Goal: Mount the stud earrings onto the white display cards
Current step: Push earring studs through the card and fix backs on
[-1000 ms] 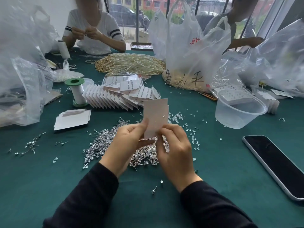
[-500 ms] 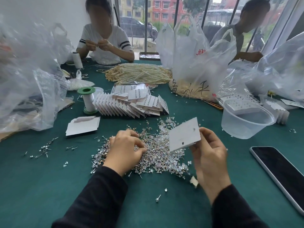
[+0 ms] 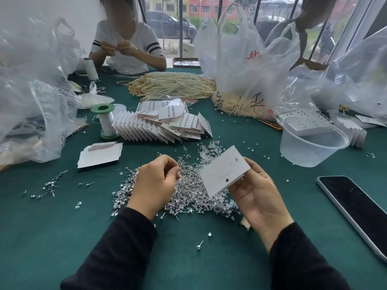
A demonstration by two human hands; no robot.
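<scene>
One stud [image 3: 236, 158] sits on the white card [image 3: 222, 172] pinched by the right hand [image 3: 257, 195]; the left hand [image 3: 156, 181] curls over the stud pile [image 3: 188, 193], contents unclear. A fumbled pick could drop studs.

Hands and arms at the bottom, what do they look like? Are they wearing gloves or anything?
No gloves. The left hand and the right hand are bare. Both arms wear long, plain black sleeves that reach the wrists: the left sleeve and the right sleeve. No markings show on the cloth.
</scene>
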